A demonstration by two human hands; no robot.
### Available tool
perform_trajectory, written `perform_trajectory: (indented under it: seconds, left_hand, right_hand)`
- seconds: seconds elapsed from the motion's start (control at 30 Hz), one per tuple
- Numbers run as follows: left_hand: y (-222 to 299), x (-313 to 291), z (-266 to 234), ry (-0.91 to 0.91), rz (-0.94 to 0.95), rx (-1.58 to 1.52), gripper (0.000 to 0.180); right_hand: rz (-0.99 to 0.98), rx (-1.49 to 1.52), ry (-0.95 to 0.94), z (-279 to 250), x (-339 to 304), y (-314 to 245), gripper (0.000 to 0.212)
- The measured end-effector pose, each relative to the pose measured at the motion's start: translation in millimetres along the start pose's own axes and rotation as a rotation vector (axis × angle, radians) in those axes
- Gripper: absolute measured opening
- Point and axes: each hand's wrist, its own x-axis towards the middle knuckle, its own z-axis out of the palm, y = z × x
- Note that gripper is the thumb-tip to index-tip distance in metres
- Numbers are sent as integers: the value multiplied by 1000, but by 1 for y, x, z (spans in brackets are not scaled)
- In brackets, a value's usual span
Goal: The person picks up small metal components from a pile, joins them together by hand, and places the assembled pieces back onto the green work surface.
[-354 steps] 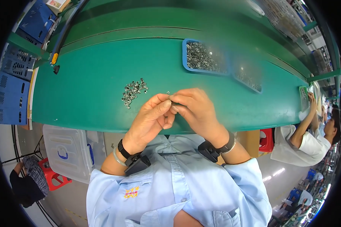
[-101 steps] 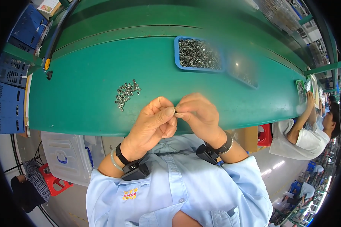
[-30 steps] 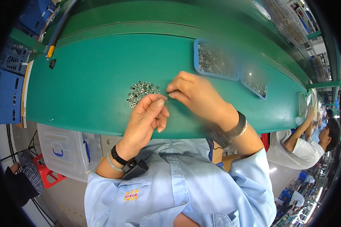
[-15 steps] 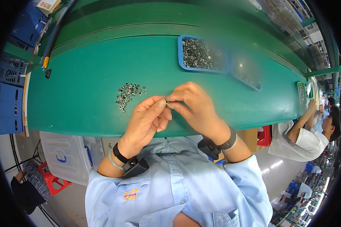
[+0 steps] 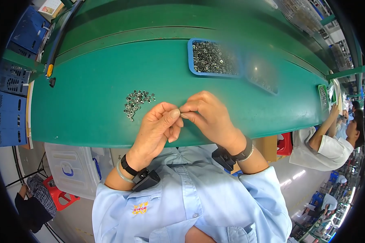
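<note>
Between the 2 hands, right at the near edge of the green bench (image 5: pixel 89 117), sits a tiny metal part (image 5: pixel 181 115), so small that its shape is hard to make out. The left hand (image 5: pixel 158 125) pinches it narrow between thumb and forefinger, and the right hand (image 5: pixel 209 113) meets it fingertip to fingertip, also closed tight on the same part. Judging by the loose heap of small silvery metal pieces (image 5: pixel 137 103) just left of the grip, the part looks light, stiff and hard, slick enough to slip and easy to drop. It wants a fingertip pinch on its edges, not a whole-hand hold.

Beyond the grip, farther up the bench, stands a blue rectangular plastic tray (image 5: pixel 189 56) full of the same kind of metal pieces, with a second, blurred tray (image 5: pixel 263 79) to its right.

Compared with half a second ago, the hands have drawn slightly nearer the body and the pinch point sits a little lower. A second ago the right hand was stretched out to the heap; now it is back against the left.
</note>
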Motion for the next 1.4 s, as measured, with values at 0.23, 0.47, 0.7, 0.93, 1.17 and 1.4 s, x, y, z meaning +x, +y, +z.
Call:
perform_trajectory:
  seconds: [0.23, 0.47, 0.7, 0.93, 1.17, 1.4]
  left_hand:
    - [-4, 2, 0, -20, 8, -57, 13]
    - [-13, 6, -5, -119, 27, -196, 12]
    - [-3, 5, 2, -10, 68, 107, 12]
    - [-2, 1, 15, -131, -4, -220, 15]
    - [-9, 3, 9, -279, -42, -320, 17]
    - [-5, 2, 7, -303, -67, -283, 18]
  right_hand:
    - [54, 41, 23, 1, -2, -3, 17]
    - [95, 148, 46, 7, -8, -2, 19]
    - [-33, -62, 43, 1, -5, 2, 16]
    - [99, 198, 128, 1, -5, -8, 17]
    - [139, 330, 143, 2, -10, -12, 13]
    - [55, 240, 87, -2, -6, -11, 13]
